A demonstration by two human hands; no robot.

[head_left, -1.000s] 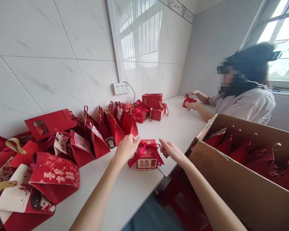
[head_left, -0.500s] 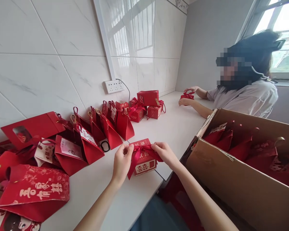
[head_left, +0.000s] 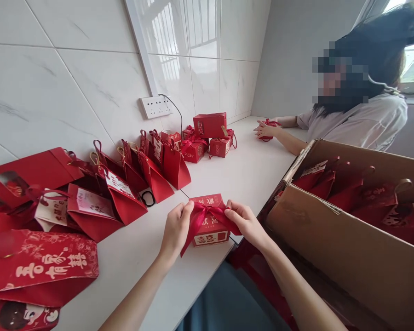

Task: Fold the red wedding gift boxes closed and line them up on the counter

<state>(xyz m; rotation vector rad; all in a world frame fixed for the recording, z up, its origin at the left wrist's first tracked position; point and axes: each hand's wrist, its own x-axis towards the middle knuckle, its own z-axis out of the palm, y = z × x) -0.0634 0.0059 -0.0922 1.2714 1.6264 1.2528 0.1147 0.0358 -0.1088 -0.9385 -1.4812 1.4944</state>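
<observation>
A small red gift box [head_left: 209, 227] with gold characters and a dark red ribbon [head_left: 202, 215] stands near the front edge of the white counter [head_left: 241, 177]. My left hand [head_left: 175, 227] pinches the ribbon on the box's left side. My right hand [head_left: 245, 221] pinches the ribbon on the right side. Both hands are closed on the ribbon, and its loose ends hang down the front of the box.
Several red paper gift bags [head_left: 152, 172] line the tiled wall at left. More small red boxes [head_left: 210, 133] sit further back by a wall socket [head_left: 156, 106]. An open cardboard carton [head_left: 352, 230] with red bags stands at right. Another person [head_left: 359, 110] holds a red box [head_left: 267, 125].
My two hands have come in from the ribbon's outer ends to its middle on top of the box. The view has tilted down and shifted a little.
</observation>
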